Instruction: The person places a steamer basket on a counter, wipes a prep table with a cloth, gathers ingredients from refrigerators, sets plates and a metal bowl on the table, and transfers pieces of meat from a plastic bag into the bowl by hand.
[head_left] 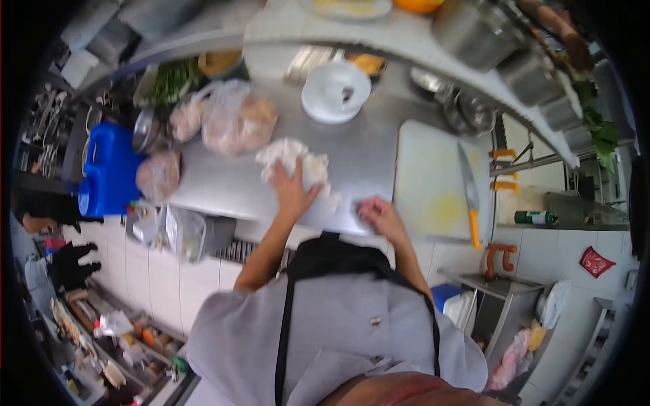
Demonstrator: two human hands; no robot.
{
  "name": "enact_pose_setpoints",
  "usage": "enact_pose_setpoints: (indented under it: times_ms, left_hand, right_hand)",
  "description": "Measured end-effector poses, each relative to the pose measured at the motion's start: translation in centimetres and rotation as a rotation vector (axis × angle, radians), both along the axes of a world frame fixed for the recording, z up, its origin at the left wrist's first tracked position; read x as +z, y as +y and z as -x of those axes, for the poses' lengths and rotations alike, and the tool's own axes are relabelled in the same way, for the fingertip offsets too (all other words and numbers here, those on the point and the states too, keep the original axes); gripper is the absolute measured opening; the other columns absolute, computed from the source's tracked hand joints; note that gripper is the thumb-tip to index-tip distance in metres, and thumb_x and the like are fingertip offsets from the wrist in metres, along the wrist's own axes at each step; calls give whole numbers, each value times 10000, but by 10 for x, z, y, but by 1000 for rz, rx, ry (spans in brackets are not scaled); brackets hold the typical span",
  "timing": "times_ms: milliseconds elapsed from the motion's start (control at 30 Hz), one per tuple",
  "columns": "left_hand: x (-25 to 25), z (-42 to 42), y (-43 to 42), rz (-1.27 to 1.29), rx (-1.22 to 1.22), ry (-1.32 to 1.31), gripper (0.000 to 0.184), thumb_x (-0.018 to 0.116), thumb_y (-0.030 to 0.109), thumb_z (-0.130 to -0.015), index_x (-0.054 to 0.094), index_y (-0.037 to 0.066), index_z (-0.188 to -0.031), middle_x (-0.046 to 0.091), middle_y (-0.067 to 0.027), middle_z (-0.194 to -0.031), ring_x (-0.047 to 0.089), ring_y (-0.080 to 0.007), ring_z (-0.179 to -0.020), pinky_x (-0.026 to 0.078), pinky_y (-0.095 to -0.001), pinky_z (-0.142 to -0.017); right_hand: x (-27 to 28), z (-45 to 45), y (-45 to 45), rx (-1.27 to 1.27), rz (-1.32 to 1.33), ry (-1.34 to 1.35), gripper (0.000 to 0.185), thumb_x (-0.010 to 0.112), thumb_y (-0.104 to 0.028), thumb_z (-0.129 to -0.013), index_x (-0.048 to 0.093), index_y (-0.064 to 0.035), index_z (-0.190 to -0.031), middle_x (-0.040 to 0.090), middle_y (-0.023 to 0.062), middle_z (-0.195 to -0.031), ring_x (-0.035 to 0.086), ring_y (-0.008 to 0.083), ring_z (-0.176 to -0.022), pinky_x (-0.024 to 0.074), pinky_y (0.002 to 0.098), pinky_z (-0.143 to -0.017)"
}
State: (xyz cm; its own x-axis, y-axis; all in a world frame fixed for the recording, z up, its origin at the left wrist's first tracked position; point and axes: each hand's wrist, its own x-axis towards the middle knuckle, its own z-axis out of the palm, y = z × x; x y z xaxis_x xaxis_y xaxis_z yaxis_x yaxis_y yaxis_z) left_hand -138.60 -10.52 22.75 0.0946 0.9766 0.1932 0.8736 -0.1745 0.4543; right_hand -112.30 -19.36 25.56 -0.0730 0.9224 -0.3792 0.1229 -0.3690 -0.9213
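- Steel counter (345,149), kitchen setting, pale tiles (139,260) below.
- Blue jug (112,169), left end.
- Clear bag (237,118), pale contents, behind the cloth.
- Left hand (291,189), fingers spread apart, atop crumpled white cloth (315,166), mid-counter.
- White bowl (335,113), beyond the cloth.
- Right hand (381,216), fingers curled, near front edge; any grip too blurred to tell.
- Cutting board (430,162), yellow-handled knife (468,177) along right side.

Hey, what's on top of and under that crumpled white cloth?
The left hand is spread on top of the white cloth. The cloth lies on the steel counter; anything else beneath is covered from view.
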Motion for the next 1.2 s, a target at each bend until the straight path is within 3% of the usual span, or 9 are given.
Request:
enact_pose_setpoints:
  times_ms: [133,433,533,633,833,967,1200]
  left_hand:
    - [5,-13,18,64,-34,50,897,689,531,-770,307,120,-1469,119,-423,-1453,104,-603,-1348,163,-669,-1062]
    - [1,-34,19,-107,-349,-4,793,712,417,-771,398,37,-1393,174,-417,-1432,153,-629,-1313,200,-672,-1047]
    - [-13,-46,44,-133,-288,40,793,684,401,-809,351,31,-1425,187,-390,-1444,159,-592,-1333,184,-647,-1068]
    - [-20,-66,78,-153,-111,-42,901,686,355,-816,203,-85,-1436,190,-378,-1454,151,-559,-1356,164,-623,-1092]
    - [-23,-101,140,-154,36,-174,892,669,304,-849,154,-175,-1397,184,-366,-1460,133,-525,-1375,144,-548,-1132]
    - [-30,-110,150,-147,24,-21,863,661,272,-859,155,-187,-1386,202,-370,-1444,149,-508,-1372,142,-532,-1140]
    - [-25,-128,160,-141,-192,-84,825,671,253,-833,215,-165,-1378,225,-379,-1433,172,-505,-1369,146,-527,-1145]
  right_hand:
    - [20,1,-7,-93,37,79,182,583,-105,-919,605,-25,-1081,641,34,-868,590,100,-774,492,245,-660]
    - [29,15,-24,-150,80,76,197,587,-119,-923,600,-24,-1095,636,38,-877,588,103,-775,499,252,-666]
    - [23,12,-32,-154,72,47,200,600,-130,-915,608,-31,-1089,630,35,-860,585,104,-754,497,254,-653]
    - [20,6,-40,-188,50,16,206,613,-143,-904,615,-38,-1081,625,32,-845,581,106,-734,491,255,-644]
    - [29,-4,-69,-347,86,30,220,619,-162,-896,621,-22,-1065,627,35,-844,564,111,-725,481,266,-644]
    - [17,-15,-89,-431,113,71,229,622,-179,-900,623,-22,-1066,626,40,-844,562,115,-740,478,274,-659]
    - [15,-27,-102,-434,89,98,218,614,-182,-915,626,-26,-1067,622,33,-834,557,112,-744,477,270,-660]
